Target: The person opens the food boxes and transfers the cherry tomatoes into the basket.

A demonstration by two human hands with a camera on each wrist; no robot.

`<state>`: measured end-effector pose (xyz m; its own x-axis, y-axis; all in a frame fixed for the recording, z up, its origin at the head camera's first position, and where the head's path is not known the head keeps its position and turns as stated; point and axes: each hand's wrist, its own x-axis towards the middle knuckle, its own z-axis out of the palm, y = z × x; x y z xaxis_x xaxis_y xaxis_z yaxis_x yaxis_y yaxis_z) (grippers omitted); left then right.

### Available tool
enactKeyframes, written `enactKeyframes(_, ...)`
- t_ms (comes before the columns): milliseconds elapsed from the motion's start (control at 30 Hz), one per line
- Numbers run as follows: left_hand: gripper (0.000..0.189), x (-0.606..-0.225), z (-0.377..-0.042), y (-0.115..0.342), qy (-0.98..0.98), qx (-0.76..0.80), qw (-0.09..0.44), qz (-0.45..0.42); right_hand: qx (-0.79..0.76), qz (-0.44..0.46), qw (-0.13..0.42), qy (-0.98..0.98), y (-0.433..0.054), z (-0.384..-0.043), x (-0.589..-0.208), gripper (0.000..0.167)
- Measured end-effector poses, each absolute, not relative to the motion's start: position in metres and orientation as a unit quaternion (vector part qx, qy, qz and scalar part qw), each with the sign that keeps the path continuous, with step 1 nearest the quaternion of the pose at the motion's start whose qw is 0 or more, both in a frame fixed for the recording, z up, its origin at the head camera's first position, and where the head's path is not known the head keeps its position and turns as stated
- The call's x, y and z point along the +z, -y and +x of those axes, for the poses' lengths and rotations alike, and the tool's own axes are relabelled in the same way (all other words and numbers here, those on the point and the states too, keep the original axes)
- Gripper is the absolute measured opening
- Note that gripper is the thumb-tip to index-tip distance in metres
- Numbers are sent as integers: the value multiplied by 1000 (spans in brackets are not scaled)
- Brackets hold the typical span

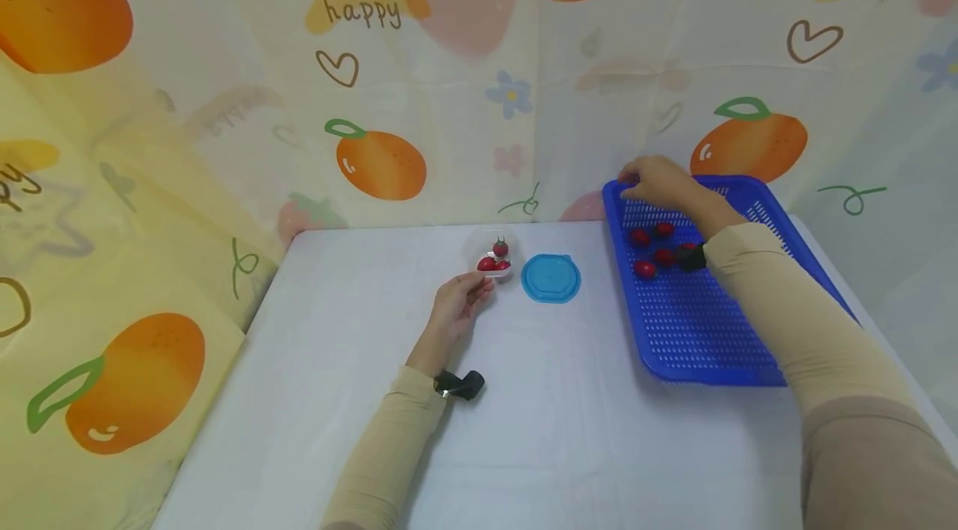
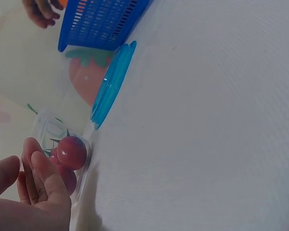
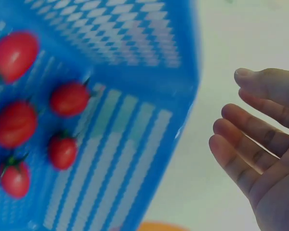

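My left hand [image 1: 456,304] is at the near left side of a small clear plastic container [image 2: 50,126], its fingers loosely bent against or just beside the wall; exact contact cannot be told. Red cherry tomatoes [image 2: 72,152] with green stems lie inside the container. My right hand [image 3: 272,144] is raised by the far left corner of a blue plastic basket [image 1: 651,344], fingers spread loosely with nothing between them. Several cherry tomatoes [image 3: 15,124] lie in the basket's far left part, some partly hidden by the right wrist in the head view.
A round light-blue lid [image 1: 551,278] lies on the white tablecloth [image 1: 524,430] between container and basket. Behind the table hangs a fruit-printed curtain [image 1: 464,97]. The basket's raised rim stands along the table's right side, under the right forearm.
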<state>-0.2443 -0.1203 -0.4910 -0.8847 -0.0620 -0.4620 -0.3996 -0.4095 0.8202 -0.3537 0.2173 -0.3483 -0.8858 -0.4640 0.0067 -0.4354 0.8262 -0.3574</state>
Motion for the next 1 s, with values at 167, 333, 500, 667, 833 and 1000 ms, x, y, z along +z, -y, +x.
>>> enactKeyframes(167, 29, -489, -244, 120, -533, 810, 107, -221, -177, -254, 42, -950, -189, -353, -344, 31)
enactKeyframes(333, 28, -489, -245, 119, -531, 810, 105, -226, -182, -260, 60, -946, -159, -353, -345, 31)
enactKeyframes(500, 25, -488, -245, 119, -533, 810, 101, -222, -178, -285, 76, -939, -128, -354, -349, 32)
enactKeyframes(667, 24, -488, -244, 120, -529, 813, 101, -222, -183, -293, 105, -932, -98, -349, -354, 33)
enactKeyframes(833, 28, -488, -245, 121, -533, 809, 105, -227, -180, -307, 126, -926, -70, -346, -364, 33)
enactKeyframes(1000, 29, -488, -245, 121, -532, 807, 111, -230, -182, -316, 143, -920, -49, -342, -376, 31)
